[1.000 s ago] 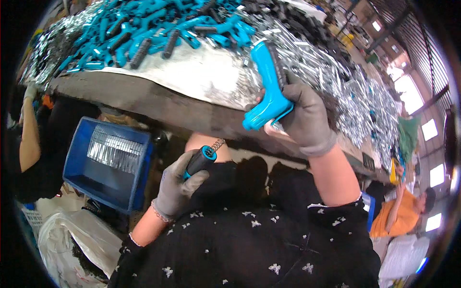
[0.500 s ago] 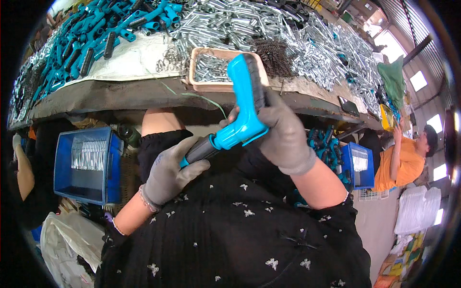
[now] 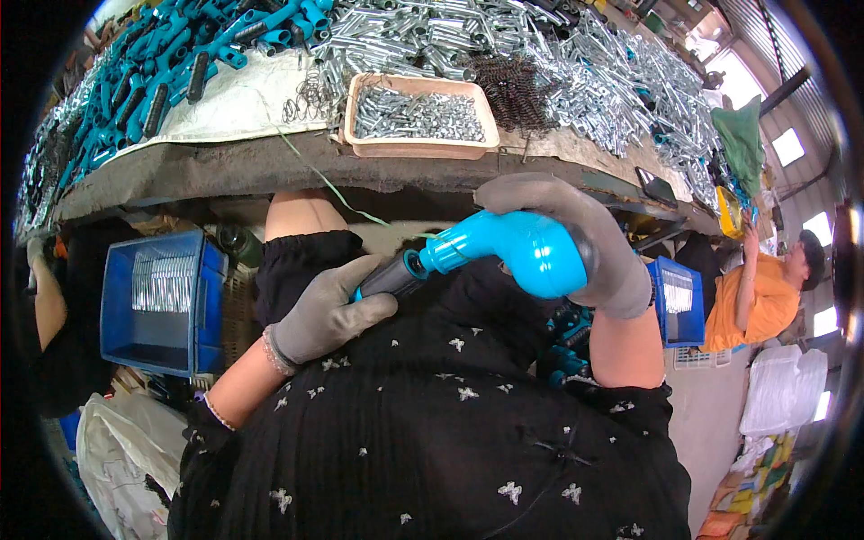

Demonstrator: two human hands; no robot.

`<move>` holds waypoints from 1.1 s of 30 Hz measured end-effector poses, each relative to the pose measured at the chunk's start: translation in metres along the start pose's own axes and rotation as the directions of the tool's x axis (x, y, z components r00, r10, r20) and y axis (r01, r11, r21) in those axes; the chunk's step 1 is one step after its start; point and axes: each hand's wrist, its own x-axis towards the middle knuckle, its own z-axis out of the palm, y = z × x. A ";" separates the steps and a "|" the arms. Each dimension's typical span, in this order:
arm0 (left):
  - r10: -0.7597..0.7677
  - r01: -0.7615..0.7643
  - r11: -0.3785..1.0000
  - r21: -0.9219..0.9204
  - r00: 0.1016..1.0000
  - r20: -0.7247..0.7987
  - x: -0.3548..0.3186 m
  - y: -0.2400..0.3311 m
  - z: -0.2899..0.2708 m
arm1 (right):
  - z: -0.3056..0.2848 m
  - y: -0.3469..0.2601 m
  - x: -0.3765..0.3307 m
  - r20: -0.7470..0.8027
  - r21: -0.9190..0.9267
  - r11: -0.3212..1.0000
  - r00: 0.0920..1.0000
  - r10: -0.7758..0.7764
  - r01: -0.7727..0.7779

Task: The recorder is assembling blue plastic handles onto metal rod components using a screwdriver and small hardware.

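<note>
Tray point(image 3: 423, 147) holds metal pins point(image 3: 416, 115); blue crate point(image 3: 162, 301) holds more.

Blue spray nozzle point(image 3: 513, 247) in gloved right hand point(image 3: 576, 234); left hand point(image 3: 328, 310) on its dark tip point(image 3: 389, 279)

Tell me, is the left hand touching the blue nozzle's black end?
Touching. The head view shows the gloved left hand wrapped around the black end of the blue nozzle, with no gap between fingers and part.

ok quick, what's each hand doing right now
left hand: closed on the black grip end of the blue spray nozzle
right hand: closed around the nozzle's blue head
</note>
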 end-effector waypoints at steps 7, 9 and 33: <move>0.376 -0.327 0.896 0.299 0.919 -0.122 0.003 -0.014 0.000 | -0.006 -0.013 0.019 0.103 -0.052 0.998 0.994 0.039 -0.033; 0.409 -0.358 0.885 0.298 0.903 -0.130 0.005 -0.018 -0.001 | -0.005 -0.015 0.025 0.089 -0.036 0.997 0.994 0.068 -0.065; 0.378 -0.324 0.919 0.226 0.886 -0.267 -0.030 -0.038 -0.030 | -0.009 -0.014 0.132 -0.161 0.475 0.879 0.979 0.129 -0.038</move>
